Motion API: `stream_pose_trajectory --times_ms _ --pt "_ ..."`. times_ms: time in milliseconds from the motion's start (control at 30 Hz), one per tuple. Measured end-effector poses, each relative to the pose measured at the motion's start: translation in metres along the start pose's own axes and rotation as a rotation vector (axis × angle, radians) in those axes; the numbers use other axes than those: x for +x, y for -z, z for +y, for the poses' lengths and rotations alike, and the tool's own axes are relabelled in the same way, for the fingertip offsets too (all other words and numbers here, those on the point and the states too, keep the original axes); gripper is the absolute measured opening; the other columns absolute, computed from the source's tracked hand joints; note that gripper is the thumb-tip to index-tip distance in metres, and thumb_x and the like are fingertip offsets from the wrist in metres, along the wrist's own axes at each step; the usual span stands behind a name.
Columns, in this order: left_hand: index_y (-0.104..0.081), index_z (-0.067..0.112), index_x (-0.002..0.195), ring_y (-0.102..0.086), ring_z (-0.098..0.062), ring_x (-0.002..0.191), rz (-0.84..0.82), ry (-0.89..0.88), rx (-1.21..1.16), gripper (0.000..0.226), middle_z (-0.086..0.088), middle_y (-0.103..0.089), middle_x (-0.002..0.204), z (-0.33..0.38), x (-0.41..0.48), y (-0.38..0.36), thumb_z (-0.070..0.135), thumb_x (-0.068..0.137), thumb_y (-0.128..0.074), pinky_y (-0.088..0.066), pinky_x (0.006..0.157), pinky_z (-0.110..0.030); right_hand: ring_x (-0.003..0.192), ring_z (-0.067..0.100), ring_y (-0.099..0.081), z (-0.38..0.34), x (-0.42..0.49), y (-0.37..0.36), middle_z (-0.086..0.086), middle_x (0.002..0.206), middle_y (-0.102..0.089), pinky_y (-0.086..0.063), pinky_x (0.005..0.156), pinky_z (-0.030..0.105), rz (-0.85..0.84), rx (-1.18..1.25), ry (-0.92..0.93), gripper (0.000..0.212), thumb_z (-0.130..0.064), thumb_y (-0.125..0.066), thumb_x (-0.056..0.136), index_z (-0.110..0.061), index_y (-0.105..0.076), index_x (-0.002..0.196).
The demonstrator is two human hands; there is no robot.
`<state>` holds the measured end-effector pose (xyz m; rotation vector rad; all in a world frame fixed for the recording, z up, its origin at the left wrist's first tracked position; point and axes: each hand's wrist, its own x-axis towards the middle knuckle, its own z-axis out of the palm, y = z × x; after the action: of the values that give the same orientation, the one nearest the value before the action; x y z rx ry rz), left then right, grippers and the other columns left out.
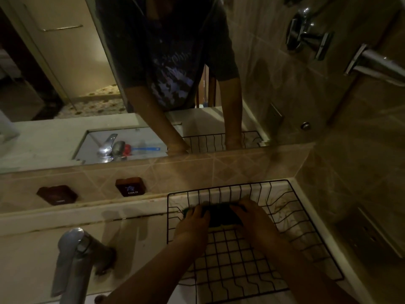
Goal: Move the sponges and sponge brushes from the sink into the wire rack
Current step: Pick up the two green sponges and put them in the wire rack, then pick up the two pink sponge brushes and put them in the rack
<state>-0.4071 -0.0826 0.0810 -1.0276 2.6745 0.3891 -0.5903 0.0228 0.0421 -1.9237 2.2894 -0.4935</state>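
Both hands reach into the black wire rack (291, 218), which stands on the pale tabletop (135, 218) in the corner beside the tiled wall. The left hand (194, 221) and the right hand (252, 216) each clasp one end of a dark sponge (221, 215), fingers curled over its far edge, and hold it low against the back of the rack, near the upright wires. The light is dim, so whether it is one sponge or a small stack is hard to say. To the left of the rack a chrome tap (72, 260) rises from the tabletop. Behind it, a brown knob marked COLD (130, 186) sits on the tiled ledge below the mirror (65, 62), where a red-and-blue sponge brush (140, 148) shows in reflection, lying in the sink.
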Motion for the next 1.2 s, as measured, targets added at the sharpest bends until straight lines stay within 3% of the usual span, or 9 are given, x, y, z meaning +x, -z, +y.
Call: stream_pose_trajectory --times_ms 133,300,500,600,800,933,1100,1200 --pt "-0.026 0.017 0.149 -0.027 -0.032 0.139 0.077 -0.009 -0.064 0.067 -0.013 -0.031 0.152 -0.002 -0.019 0.006 0.018 0.089 -0.055 -0.028 0.113 -0.041 0.099 0.039 -0.062 -0.011 -0.008 0.007 0.018 0.116 -0.063 -0.056 0.079 0.045 -0.037 0.011 -0.034 0.058 -0.006 -0.077 0.062 -0.009 -0.064 0.118" --pt "-0.041 0.022 0.140 -0.041 -0.025 0.129 0.249 -0.045 -0.185 0.056 -0.005 -0.046 0.143 -0.014 -0.061 0.015 0.028 0.086 -0.058 -0.042 0.106 -0.038 0.115 0.025 -0.054 -0.068 -0.018 0.034 0.008 0.133 -0.053 -0.051 0.089 0.036 -0.139 0.014 -0.160 0.048 -0.012 -0.060 0.084 -0.020 -0.053 0.131" --pt "-0.022 0.026 0.150 -0.044 -0.024 0.126 0.191 -0.010 -0.217 0.066 -0.003 -0.039 0.148 -0.045 -0.133 0.038 0.032 0.092 -0.054 -0.046 0.099 -0.039 0.115 0.021 -0.051 -0.147 -0.048 0.057 0.008 0.136 -0.049 -0.045 0.090 0.031 -0.143 0.048 -0.238 0.046 -0.038 -0.045 0.098 -0.019 -0.040 0.139" --pt "-0.023 0.026 0.147 -0.049 -0.026 0.119 0.198 -0.042 -0.157 0.068 -0.005 -0.048 0.138 -0.065 -0.176 0.038 0.032 0.089 -0.057 -0.048 0.094 -0.042 0.116 0.022 -0.050 -0.194 -0.069 0.065 0.007 0.134 -0.050 -0.046 0.093 0.035 -0.085 0.026 -0.211 0.041 -0.036 -0.049 0.096 -0.018 -0.047 0.133" --pt "-0.024 0.024 0.149 -0.054 -0.026 0.119 0.262 -0.090 -0.118 0.067 -0.004 -0.047 0.142 -0.109 -0.264 0.038 0.036 0.091 -0.056 -0.047 0.091 -0.039 0.110 0.017 -0.050 -0.289 -0.109 0.068 0.001 0.129 -0.051 -0.044 0.087 0.029 -0.045 0.025 -0.129 0.037 -0.033 -0.053 0.093 -0.022 -0.049 0.128" --pt "-0.033 0.023 0.144 -0.053 -0.028 0.118 0.291 -0.098 -0.153 0.068 -0.005 -0.049 0.140 -0.141 -0.310 0.034 0.036 0.085 -0.064 -0.051 0.090 -0.041 0.118 0.019 -0.049 -0.338 -0.128 0.066 0.002 0.136 -0.048 -0.045 0.092 0.032 -0.059 -0.016 -0.136 0.049 -0.041 -0.055 0.093 -0.023 -0.043 0.136" --pt "-0.047 0.022 0.131 -0.058 -0.024 0.106 0.335 -0.074 -0.163 0.050 -0.002 -0.059 0.121 -0.173 -0.347 0.020 0.041 0.087 -0.061 -0.054 0.081 -0.040 0.119 0.019 -0.050 -0.377 -0.139 0.053 0.002 0.135 -0.050 -0.046 0.093 0.034 -0.053 -0.058 -0.113 0.055 -0.045 -0.057 0.092 -0.023 -0.040 0.140" --pt "-0.049 0.022 0.132 -0.055 -0.022 0.110 0.329 -0.047 -0.191 0.050 -0.001 -0.058 0.124 -0.183 -0.359 0.011 0.040 0.088 -0.062 -0.051 0.086 -0.037 0.120 0.021 -0.050 -0.389 -0.142 0.042 0.004 0.136 -0.049 -0.047 0.094 0.036 -0.104 -0.021 -0.094 0.056 -0.046 -0.054 0.093 -0.020 -0.039 0.140"
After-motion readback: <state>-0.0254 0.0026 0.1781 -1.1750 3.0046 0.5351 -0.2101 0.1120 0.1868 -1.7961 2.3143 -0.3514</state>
